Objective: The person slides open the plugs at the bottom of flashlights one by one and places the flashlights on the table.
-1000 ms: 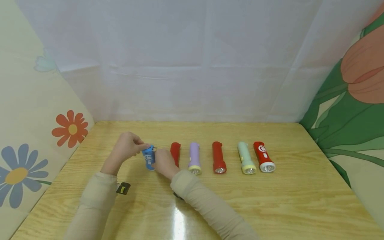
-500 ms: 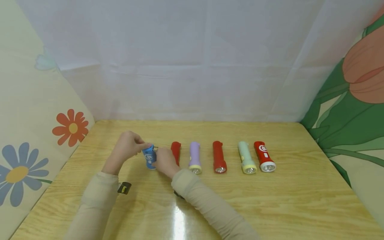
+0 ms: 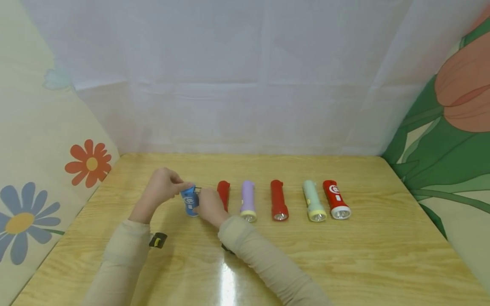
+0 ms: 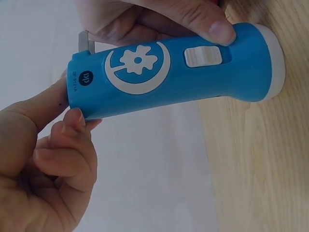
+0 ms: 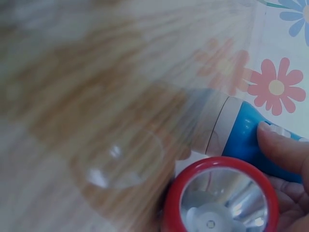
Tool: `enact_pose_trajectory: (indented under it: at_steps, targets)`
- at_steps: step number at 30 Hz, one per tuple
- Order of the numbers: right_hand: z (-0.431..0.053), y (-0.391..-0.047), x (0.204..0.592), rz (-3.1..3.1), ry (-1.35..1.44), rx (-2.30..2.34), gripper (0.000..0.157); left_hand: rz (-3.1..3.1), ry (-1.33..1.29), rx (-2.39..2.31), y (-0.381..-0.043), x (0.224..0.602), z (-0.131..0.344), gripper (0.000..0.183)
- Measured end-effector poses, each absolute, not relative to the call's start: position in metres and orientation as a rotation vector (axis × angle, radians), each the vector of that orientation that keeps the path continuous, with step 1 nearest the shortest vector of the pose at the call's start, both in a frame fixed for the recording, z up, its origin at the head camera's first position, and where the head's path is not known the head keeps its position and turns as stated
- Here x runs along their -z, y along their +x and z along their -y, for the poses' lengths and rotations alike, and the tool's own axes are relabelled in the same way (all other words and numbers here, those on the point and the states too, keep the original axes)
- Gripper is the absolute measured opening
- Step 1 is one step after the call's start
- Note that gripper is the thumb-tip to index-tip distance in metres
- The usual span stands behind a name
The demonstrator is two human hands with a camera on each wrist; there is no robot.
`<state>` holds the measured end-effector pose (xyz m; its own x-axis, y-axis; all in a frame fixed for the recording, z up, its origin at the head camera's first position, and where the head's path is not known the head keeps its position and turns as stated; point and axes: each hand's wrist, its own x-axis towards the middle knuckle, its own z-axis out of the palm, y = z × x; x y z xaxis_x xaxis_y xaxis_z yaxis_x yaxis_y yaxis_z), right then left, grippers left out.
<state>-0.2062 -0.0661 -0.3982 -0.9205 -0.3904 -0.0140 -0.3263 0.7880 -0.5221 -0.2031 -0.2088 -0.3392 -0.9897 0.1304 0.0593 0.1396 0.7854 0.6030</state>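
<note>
A blue flashlight [image 4: 188,72] with a white head ring, a white slide switch and a white flower-and-crescent print stands head down, close over the table. Flat metal prongs [image 4: 86,42] stick out sideways near its tail end. My left hand [image 3: 164,185] pinches that tail end between thumb and fingers. From the other side my right hand [image 3: 210,207] grips the body, its thumb lying beside the switch in the left wrist view. Right behind the right hand lies a red flashlight [image 3: 223,193], partly hidden; its lens [image 5: 224,203] fills the lower part of the right wrist view.
Further right on the wooden table [image 3: 344,263] lie a purple flashlight [image 3: 248,197], another red one [image 3: 278,197], a mint green one [image 3: 313,197] and a red one with a white head [image 3: 334,195]. A white cloth [image 3: 245,85] hangs behind the table.
</note>
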Motion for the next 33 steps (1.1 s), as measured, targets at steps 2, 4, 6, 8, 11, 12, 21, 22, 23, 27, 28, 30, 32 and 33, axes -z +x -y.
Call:
enact_pose_trajectory:
  at_steps: [2, 4, 6, 8, 11, 12, 21, 22, 23, 27, 28, 30, 32, 33]
  targets:
    - [0.066, -0.207, 0.398, -2.846, -0.575, 0.813, 0.033, 2.947, -0.223, 1.027, -0.203, 0.34, 0.209, 0.027]
    - [0.066, -0.206, 0.397, -2.841, -0.569, 0.814, 0.033, 2.935, -0.222, 1.051, -0.202, 0.34, 0.209, 0.027]
    - [0.066, -0.206, 0.397, -2.843, -0.568, 0.802, 0.032, 2.924, -0.222, 1.068, -0.201, 0.34, 0.21, 0.027]
    - [0.066, -0.206, 0.396, -2.85, -0.562, 0.779, 0.032, 2.918, -0.218, 1.086, -0.2, 0.341, 0.211, 0.029]
    - [0.066, -0.206, 0.396, -2.849, -0.562, 0.779, 0.031, 2.916, -0.212, 1.117, -0.199, 0.341, 0.213, 0.031]
    - [0.066, -0.206, 0.396, -2.845, -0.561, 0.786, 0.031, 2.918, -0.209, 1.126, -0.199, 0.342, 0.214, 0.032]
    - [0.064, -0.208, 0.399, -2.819, -0.571, 0.83, 0.028, 2.904, -0.282, 1.226, -0.197, 0.346, 0.222, 0.027]
    - [0.064, -0.208, 0.399, -2.82, -0.576, 0.832, 0.028, 2.899, -0.295, 1.249, -0.197, 0.347, 0.223, 0.027]
    - [0.064, -0.208, 0.4, -2.821, -0.579, 0.829, 0.028, 2.892, -0.309, 1.266, -0.197, 0.347, 0.224, 0.027]
    - [0.065, -0.208, 0.399, -2.823, -0.59, 0.824, 0.027, 2.859, -0.378, 1.325, -0.195, 0.349, 0.229, 0.026]
    - [0.065, -0.208, 0.399, -2.823, -0.591, 0.823, 0.027, 2.851, -0.392, 1.336, -0.195, 0.35, 0.231, 0.025]
    - [0.065, -0.207, 0.399, -2.828, -0.597, 0.815, 0.027, 2.835, -0.417, 1.36, -0.193, 0.351, 0.233, 0.025]
    - [0.066, -0.207, 0.398, -2.83, -0.6, 0.814, 0.027, 2.825, -0.423, 1.386, -0.192, 0.353, 0.236, 0.026]
    - [0.066, -0.207, 0.398, -2.831, -0.602, 0.814, 0.026, 2.822, -0.422, 1.396, -0.191, 0.354, 0.237, 0.027]
